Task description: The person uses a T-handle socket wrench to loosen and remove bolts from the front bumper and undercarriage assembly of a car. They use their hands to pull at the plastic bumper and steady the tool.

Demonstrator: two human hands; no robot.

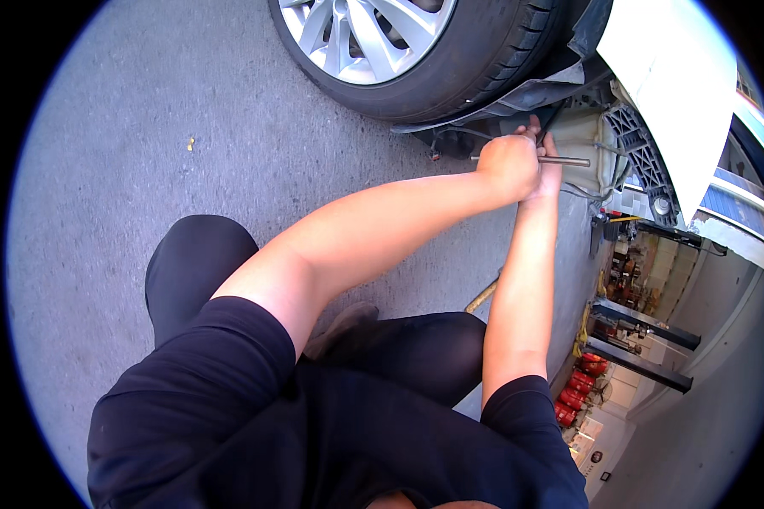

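Note:
My left hand [508, 165] is closed around a thin metal rod [573, 161] that lies crosswise near the wheel arch. Just behind it is my right hand [548, 170], partly covered by the left, its fingers raised and apart beside dark parts under the arch. Above them are a tyre with a silver alloy wheel [492, 51] and a dark liner [560, 78]. A translucent plastic reservoir [590, 136] and a black ribbed bracket [641, 153] sit to their right, under a white body panel [666, 68].
Grey pavement [110, 212] surrounds my bent knees [191, 263]. A yellow hose or bar [480, 297] lies on the ground beyond my right knee. At the right are dark metal posts [645, 365], several red containers [577, 390] and a grey wall [713, 365].

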